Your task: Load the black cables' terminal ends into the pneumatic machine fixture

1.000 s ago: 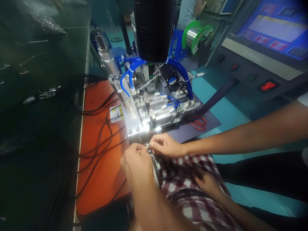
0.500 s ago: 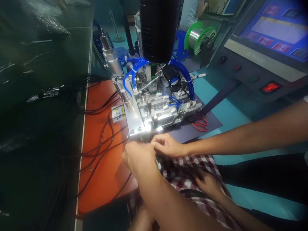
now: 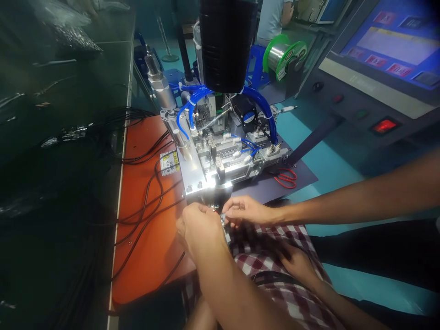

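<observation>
My left hand point(image 3: 199, 229) is closed around a small metal part point(image 3: 225, 231) just below the front edge of the metal fixture point(image 3: 206, 178). Only a sliver of that part shows beside my knuckles. A co-worker's hand point(image 3: 245, 210) reaches in from the right on a long bare arm and touches the same part with its fingertips. My right hand point(image 3: 295, 262) lies flat on the red-and-white plaid fabric point(image 3: 261, 256) over my lap and holds nothing.
The fixture carries blue air hoses point(image 3: 261, 107) and a black cylinder point(image 3: 227, 43) above it. Black cables point(image 3: 151, 192) trail over the orange mat point(image 3: 144, 256). Red-handled scissors point(image 3: 285, 178), a solder spool point(image 3: 283, 50) and a touchscreen console point(image 3: 385, 50) lie to the right.
My left hand has closed over the metal part, which showed more a second ago. The co-worker's fingers have dropped slightly and stretched toward it. The view shifted a little.
</observation>
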Motion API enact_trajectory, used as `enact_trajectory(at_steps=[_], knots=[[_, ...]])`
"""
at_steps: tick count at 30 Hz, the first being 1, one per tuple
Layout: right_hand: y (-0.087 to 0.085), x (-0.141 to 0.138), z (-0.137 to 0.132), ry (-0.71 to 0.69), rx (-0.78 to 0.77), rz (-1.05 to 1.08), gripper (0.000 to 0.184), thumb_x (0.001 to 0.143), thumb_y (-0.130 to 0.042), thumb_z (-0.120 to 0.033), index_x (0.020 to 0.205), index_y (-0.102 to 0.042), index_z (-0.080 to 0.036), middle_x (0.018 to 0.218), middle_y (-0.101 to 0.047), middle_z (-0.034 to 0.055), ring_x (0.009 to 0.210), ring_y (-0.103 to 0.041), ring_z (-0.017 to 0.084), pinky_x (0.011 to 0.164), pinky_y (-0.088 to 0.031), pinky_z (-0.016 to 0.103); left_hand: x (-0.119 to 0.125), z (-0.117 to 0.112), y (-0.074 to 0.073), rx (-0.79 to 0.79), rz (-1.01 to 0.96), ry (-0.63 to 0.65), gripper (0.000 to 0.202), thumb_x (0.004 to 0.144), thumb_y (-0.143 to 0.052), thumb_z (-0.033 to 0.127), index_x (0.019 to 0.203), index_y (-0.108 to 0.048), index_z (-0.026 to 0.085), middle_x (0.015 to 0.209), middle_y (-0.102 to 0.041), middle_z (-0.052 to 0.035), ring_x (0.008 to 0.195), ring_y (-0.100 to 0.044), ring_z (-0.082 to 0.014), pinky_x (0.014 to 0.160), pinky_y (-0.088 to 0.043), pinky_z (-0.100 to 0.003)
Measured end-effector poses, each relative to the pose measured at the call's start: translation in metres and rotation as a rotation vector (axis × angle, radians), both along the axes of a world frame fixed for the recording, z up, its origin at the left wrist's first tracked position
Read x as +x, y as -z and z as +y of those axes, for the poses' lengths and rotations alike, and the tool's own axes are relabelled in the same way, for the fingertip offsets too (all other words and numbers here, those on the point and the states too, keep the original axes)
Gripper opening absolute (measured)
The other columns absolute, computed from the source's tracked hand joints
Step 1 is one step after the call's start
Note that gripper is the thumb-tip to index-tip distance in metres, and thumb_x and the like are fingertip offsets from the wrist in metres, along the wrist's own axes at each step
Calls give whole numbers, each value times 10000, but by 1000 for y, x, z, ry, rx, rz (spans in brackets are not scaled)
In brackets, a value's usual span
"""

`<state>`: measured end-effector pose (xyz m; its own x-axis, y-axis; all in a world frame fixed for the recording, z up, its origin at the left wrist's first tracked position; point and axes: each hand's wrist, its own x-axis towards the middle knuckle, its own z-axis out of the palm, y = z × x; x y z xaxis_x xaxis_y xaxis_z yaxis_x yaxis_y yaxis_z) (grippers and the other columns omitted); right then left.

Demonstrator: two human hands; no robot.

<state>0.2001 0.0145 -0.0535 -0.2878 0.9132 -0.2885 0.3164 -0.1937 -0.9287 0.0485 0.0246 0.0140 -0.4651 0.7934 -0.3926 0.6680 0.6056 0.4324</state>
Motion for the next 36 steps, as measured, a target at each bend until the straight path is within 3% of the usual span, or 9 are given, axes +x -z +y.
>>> enact_trajectory(at_steps=[4,9,18,26,30,36], knots=[[1,-23,38,-131,-193,201,64,721,-655,-293,657,-664,-298,699,-693,65,603,-636,235,557,-523,374,1,-6,4,47,69,7,174,765,-439,283,680,-589,260,845,-697,-153,809,-622,-354,706,-474,-450],[-8,-27,28,-128,-329,305,120,713,-688,-272,598,-656,-283,641,-634,52,557,-554,190,563,-471,345,2,-11,12,93,86,21,182,813,-409,293,719,-560,254,914,-695,-149,881,-616,-359,738,-471,-462],[-19,-34,21,42,-454,361,141,666,-736,-263,578,-626,-275,622,-571,20,523,-474,139,579,-404,339,6,-11,14,93,70,1,194,833,-389,272,665,-486,259,887,-667,-140,897,-613,-344,716,-475,-433],[-21,-41,26,56,-427,337,258,628,-768,-319,554,-573,-166,511,-542,-42,503,-465,87,525,-378,245,5,-11,18,140,22,-37,190,810,-402,267,643,-493,259,908,-673,-143,965,-607,-358,737,-490,-440],[-22,-42,28,57,-353,277,180,716,-673,-236,583,-585,-152,511,-551,-48,492,-471,81,509,-378,229,3,-10,20,149,25,-32,181,796,-414,250,635,-496,259,894,-678,-134,941,-610,-340,755,-491,-436],[-21,-35,35,-9,-271,204,108,739,-629,-180,635,-624,-150,560,-574,-40,502,-481,81,505,-391,222,2,-10,21,159,14,-13,190,788,-421,243,605,-467,263,838,-665,-123,888,-603,-320,740,-480,-413]])
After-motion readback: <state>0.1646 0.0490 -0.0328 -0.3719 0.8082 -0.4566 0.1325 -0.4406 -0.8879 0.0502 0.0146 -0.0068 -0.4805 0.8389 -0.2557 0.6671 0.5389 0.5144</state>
